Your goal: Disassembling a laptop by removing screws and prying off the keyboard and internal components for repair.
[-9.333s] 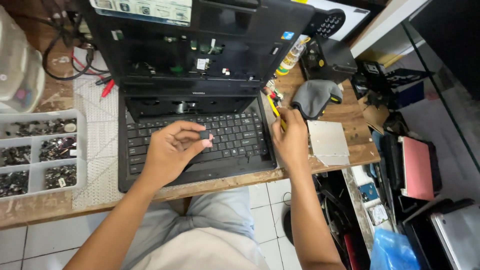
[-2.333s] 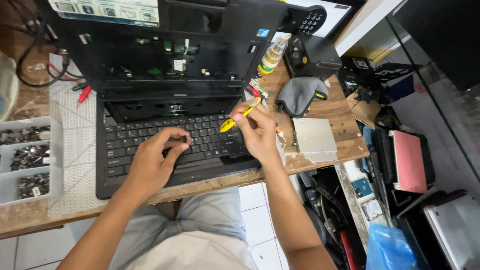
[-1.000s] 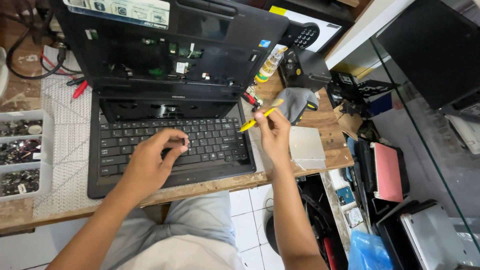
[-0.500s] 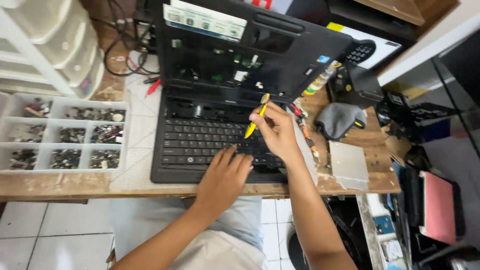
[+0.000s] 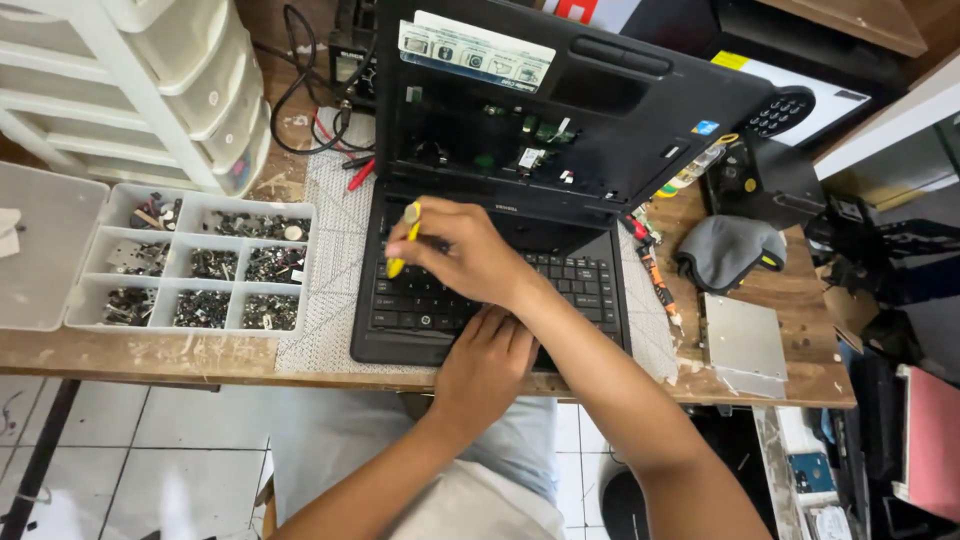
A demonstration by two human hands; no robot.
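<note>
Over the black laptop (image 5: 560, 200) keyboard (image 5: 430, 300), the right hand (image 5: 465, 255) reaches across to the left side, fingers closed around a yellow screwdriver (image 5: 404, 240) whose tip points down at the upper-left keys. Just below it the left hand (image 5: 485, 365) rests flat on the laptop's front edge, holding nothing. A compartmented parts tray (image 5: 195, 270) sits left on the wooden table (image 5: 780, 385)

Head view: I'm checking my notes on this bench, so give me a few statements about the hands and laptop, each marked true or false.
1. The right hand holds a yellow tool over the laptop keyboard. True.
2. The left hand rests in the parts tray. False: it rests on the laptop's front edge.
3. The parts tray lies left of the laptop. True.
4. The grey cloth covers the keyboard. False: it lies on the table, right of the laptop.
</note>
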